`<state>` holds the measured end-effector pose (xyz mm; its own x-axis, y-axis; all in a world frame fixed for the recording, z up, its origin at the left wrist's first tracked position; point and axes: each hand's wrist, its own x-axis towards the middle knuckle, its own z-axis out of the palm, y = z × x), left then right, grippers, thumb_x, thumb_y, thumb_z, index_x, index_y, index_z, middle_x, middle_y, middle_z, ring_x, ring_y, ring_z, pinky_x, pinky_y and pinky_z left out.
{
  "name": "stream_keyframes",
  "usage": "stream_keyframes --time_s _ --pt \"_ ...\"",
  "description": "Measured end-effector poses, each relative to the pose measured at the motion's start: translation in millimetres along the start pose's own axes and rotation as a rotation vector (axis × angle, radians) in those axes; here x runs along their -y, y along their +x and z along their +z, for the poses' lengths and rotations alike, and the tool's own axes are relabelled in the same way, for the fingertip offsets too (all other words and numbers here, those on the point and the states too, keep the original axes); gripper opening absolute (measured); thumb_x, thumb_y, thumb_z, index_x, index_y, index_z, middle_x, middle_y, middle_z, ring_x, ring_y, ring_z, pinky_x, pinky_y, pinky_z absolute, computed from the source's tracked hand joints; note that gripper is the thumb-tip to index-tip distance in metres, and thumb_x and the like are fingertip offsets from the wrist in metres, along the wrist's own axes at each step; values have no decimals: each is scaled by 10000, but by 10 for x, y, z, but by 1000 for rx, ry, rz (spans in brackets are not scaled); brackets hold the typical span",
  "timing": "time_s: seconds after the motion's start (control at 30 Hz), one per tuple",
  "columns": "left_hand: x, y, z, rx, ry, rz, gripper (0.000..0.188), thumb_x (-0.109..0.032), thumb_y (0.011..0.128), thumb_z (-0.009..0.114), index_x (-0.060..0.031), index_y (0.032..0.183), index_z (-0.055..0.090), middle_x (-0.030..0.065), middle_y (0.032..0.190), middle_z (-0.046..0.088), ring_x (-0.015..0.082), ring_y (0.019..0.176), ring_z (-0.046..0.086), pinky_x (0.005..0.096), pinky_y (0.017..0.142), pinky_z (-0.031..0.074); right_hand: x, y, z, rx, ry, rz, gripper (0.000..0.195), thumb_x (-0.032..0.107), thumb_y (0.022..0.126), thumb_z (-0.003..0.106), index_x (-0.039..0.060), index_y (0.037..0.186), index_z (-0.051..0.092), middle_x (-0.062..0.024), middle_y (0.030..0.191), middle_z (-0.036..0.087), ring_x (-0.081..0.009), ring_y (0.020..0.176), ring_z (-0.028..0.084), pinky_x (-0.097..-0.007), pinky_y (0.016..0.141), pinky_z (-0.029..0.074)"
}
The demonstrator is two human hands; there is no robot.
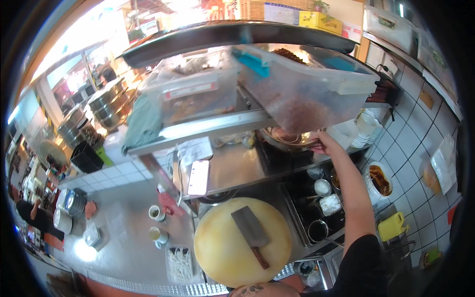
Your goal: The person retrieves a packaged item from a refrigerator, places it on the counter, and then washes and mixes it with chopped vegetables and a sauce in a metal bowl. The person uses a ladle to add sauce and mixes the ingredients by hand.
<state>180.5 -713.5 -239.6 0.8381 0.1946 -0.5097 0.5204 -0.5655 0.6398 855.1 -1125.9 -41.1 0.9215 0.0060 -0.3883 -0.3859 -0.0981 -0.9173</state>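
Observation:
My right hand [322, 143] reaches up to the lower shelf, its fingers closed on the near right rim of a round metal bowl [284, 144]. A clear plastic bin hides part of the bowl, and its contents are hard to tell. My left hand is out of view; only a tattooed patch of skin shows at the bottom edge. Before me a cleaver [250, 230] with a wooden handle lies flat on a thick round chopping board [211, 241]. A phone [199, 177] with a lit screen lies on the shelf's near edge, beside papers [195, 149].
Overhead stand plastic bins [315, 89] on a metal shelf [215, 126]. Seasoning containers [322, 187] fill a black tray at right, near a bucket of brown sauce [379, 180]. Two cups [156, 213] and a tray of pale strips [180, 263] are left of the board. A person [37, 217] stands far left.

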Motion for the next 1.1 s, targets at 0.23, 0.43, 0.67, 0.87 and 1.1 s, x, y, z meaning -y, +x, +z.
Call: stream_keyframes --time_s 0.23,0.43,0.67,0.87,1.1 --pt "125 -120 -104 -298 -77 305 170 -163 949 657 -125 1094 739 123 609 620 194 504 637 348 520 508 -131 -1358 -31 90 -152 48 169 249 831 685 109 900 621 -16 787 662 -162 716 694 -316 652 603" --pt "203 -119 -422 -79 -163 301 250 -179 966 640 -99 1197 694 133 695 639 240 573 630 367 555 499 -903 -2437 447 266 -189 63 194 185 808 702 2 845 653 -57 685 649 -162 527 646 -320 511 587" --pt "242 -14 -608 -99 -561 161 234 -122 1028 564 -24 1206 680 8 685 597 80 621 536 278 575 464 -2417 -2970 1640 454 -349 376 246 153 793 754 -28 935 668 -116 828 713 -235 710 732 -376 621 625" --pt "531 16 -504 -26 -657 130 283 -126 1030 568 -18 1285 626 37 818 657 86 730 606 271 659 523 -3210 -3032 2223 493 -475 443 323 92 776 709 -75 1044 641 -170 869 703 -301 739 739 -468 635 653" --pt "684 242 -202 118 -884 124 505 -159 1051 566 -32 1497 367 98 1105 696 150 869 699 280 719 554 -2836 -3054 2246 354 -786 281 293 76 792 673 -105 1023 667 -209 845 711 -327 719 739 -463 563 637"
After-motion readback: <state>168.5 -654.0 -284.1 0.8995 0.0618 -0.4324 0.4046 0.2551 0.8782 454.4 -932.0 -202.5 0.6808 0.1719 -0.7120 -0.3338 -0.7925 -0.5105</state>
